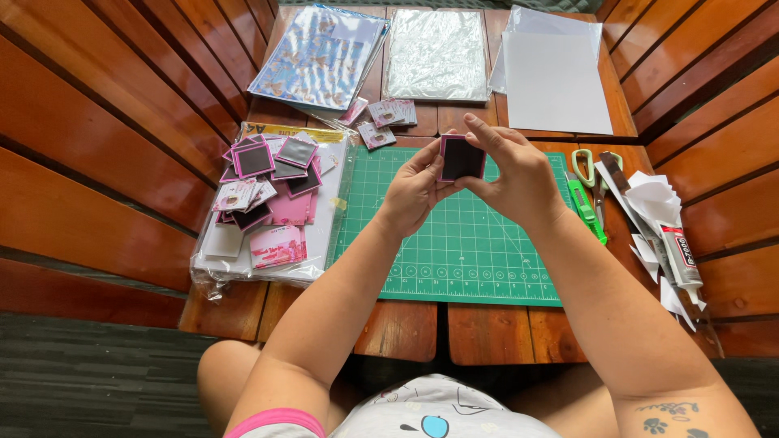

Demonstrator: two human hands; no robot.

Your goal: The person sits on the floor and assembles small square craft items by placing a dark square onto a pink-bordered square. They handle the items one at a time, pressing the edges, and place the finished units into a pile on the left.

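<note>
Both my hands hold one small square piece point(462, 157), black in the middle with a pink border, up above the green cutting mat point(454, 259). My left hand point(414, 193) grips its left and lower edge with fingers and thumb. My right hand point(514, 174) pinches its top and right edge, index finger curled over the top. The piece faces me and is slightly tilted.
A heap of similar pink-and-black squares point(272, 174) lies on a plastic-wrapped stack at the left. Patterned sheets point(320, 57), a clear sleeve point(436, 53) and white paper point(556, 77) lie at the back. Scissors point(588, 166), a green cutter point(586, 209), paper scraps point(653, 203) and a glue tube point(680, 255) sit at the right.
</note>
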